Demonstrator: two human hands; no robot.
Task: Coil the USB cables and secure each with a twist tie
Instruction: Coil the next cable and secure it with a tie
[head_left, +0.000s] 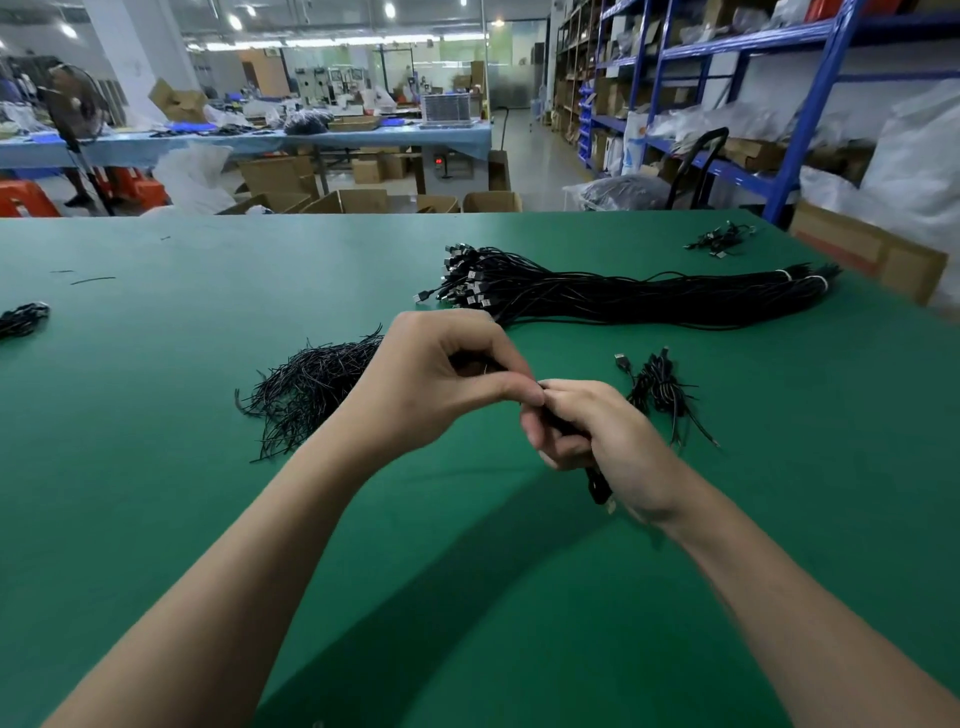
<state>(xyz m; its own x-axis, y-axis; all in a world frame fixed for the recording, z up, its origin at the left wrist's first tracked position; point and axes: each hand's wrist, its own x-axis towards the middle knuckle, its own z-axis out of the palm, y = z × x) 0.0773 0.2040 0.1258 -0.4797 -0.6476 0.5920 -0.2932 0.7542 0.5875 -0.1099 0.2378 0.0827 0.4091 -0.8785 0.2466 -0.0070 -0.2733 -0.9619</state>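
Observation:
My right hand (597, 441) grips a coiled black USB cable (597, 486), whose end sticks out below the palm. My left hand (441, 387) meets it from the left, thumb and forefinger pinching a thin black twist tie at the top of the coil; the tie is mostly hidden by the fingers. A loose heap of black twist ties (306, 389) lies left of my hands on the green table (156, 467). A coiled, tied cable (660, 387) lies just to the right. A long bundle of uncoiled USB cables (623, 296) stretches across the table behind.
A small cable bunch (23, 317) lies at the table's left edge, and another (722, 239) at the far right. A cardboard box (872, 254) stands off the right corner. Blue shelving (810, 104) and more worktables fill the background.

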